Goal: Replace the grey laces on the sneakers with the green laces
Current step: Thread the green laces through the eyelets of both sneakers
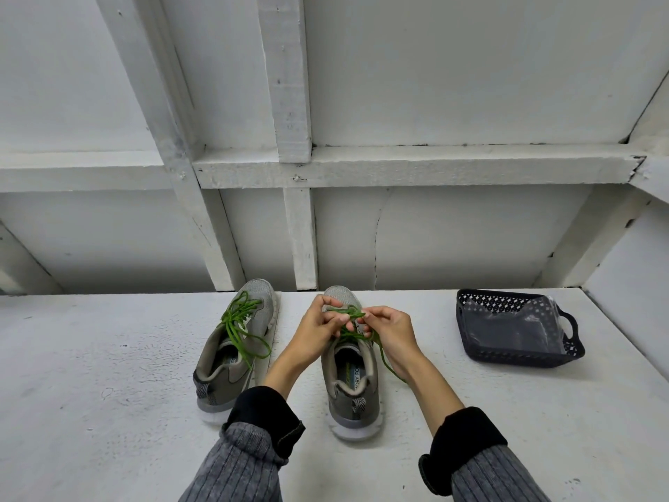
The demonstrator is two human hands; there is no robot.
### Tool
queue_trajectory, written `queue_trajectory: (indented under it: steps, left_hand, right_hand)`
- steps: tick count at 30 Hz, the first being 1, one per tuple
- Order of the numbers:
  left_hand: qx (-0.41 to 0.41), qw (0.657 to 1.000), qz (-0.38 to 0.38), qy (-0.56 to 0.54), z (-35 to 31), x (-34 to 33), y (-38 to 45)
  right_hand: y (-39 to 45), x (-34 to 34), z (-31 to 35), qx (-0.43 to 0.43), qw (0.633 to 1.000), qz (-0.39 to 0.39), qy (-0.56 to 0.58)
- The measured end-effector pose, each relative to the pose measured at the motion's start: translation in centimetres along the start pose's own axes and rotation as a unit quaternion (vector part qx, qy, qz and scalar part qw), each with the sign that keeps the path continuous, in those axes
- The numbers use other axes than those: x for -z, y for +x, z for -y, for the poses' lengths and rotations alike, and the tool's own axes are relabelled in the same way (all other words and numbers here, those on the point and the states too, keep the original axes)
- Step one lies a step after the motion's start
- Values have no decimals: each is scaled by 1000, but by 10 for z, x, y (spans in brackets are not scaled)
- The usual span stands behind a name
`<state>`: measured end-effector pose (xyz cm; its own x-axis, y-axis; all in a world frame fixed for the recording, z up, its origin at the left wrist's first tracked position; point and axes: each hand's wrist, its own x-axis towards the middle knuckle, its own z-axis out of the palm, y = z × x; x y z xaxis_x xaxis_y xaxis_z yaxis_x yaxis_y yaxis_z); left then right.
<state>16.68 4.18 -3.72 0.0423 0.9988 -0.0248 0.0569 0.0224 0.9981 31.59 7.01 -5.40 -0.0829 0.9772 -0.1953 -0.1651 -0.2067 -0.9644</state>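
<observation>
Pinching green lace (349, 313) above white tabletop (108, 356), both hands' fingers (327, 309), white-panelled wall (470, 85) behind.

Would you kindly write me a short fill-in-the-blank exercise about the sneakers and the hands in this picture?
1. Both hands, left hand and right hand, pinch a ____ lace over the right sneaker.
2. The left sneaker already carries a lace of the same colour, and ____ hand touches it.
3. The dark basket stands to the ____ of both sneakers.

Missing words: green; neither; right
</observation>
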Motion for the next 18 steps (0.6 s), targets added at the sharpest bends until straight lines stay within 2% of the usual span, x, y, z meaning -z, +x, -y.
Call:
queue_trajectory:
  steps: [10, 13, 18]
  left_hand:
    - [17, 999, -30, 34, 5, 0, 5]
    - [22, 999, -34, 37, 3, -1, 5]
    - [37, 999, 9, 25, 1, 5, 4]
  right_hand:
    - [-6, 2, 0, -29, 988, 72, 132]
    - [-9, 1, 1, -15, 986, 99, 130]
    - [-6, -5, -4, -8, 995, 23, 97]
